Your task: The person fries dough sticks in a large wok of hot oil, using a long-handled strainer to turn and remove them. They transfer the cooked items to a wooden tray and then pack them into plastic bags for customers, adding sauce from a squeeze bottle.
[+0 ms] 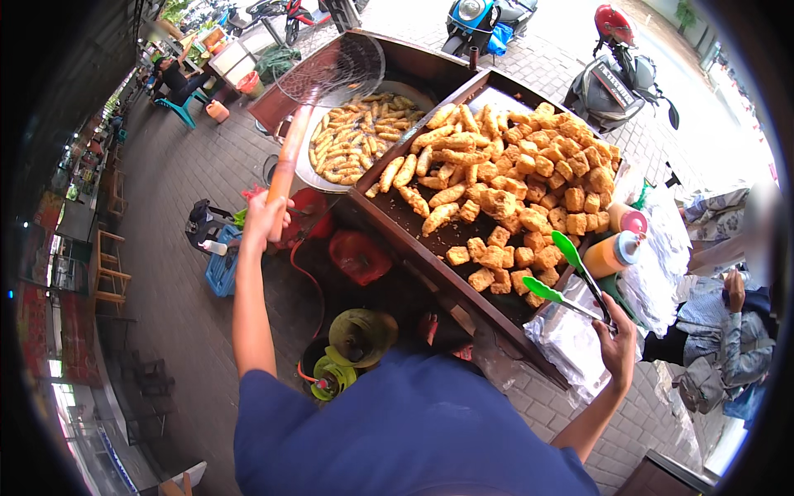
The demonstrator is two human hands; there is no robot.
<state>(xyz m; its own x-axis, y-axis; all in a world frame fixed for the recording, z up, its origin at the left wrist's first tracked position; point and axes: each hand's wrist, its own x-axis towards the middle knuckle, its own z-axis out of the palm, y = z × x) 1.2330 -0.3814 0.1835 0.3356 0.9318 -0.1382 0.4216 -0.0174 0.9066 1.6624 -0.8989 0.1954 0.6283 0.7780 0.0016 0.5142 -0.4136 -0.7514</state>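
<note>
My left hand [267, 217] is closed around the wooden handle [291, 152] of a wire skimmer. The skimmer's round mesh [329, 69] is over the far left rim of a wide frying pan [322, 183]. Many long battered pieces [356, 139] lie in oil in the pan. In my right hand [614, 347] are tongs with green tips [567, 251], spread apart with nothing between them. The tips are over the near right edge of a dark wooden tray [428, 273], beside fried cubes [515, 257]. Long fried pieces [456, 155] lie at the tray's left.
Two sauce bottles [611, 254], plastic bags [651, 260] and a wrapped stack of paper [574, 347] are at the tray's right. Below the cart are a green gas cylinder [363, 338] and red plastic containers [360, 257]. People stand at the right; motorbikes are parked beyond.
</note>
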